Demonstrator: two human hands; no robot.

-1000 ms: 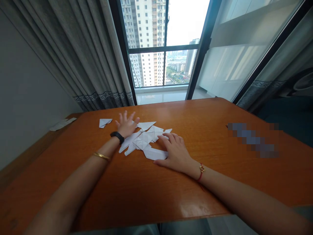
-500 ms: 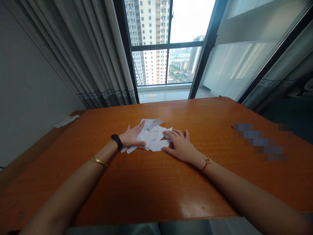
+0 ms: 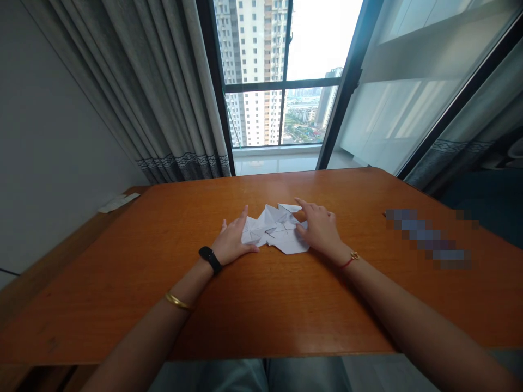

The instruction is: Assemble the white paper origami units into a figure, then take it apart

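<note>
Several folded white paper pieces (image 3: 288,237) lie overlapped in a loose pile at the middle of the wooden table. At the pile's left edge rests my left hand (image 3: 232,239), thumb and fingers spread and touching the paper. My right hand (image 3: 321,226) is at the pile's right side, its fingers apart and curved over the edge of the paper. Crease lines show on some pieces. The parts of the paper beneath both hands are hidden.
The brown table (image 3: 261,305) spans the view. A blurred, pixelated item (image 3: 425,231) lies on its right side. White paper (image 3: 118,203) sits at the far left by the wall. A grey curtain (image 3: 175,109) and a window are beyond.
The paper pile has shifted right and its pieces lie differently. My right hand has moved right and away to the pile's far right side; my left hand is at its left edge.
</note>
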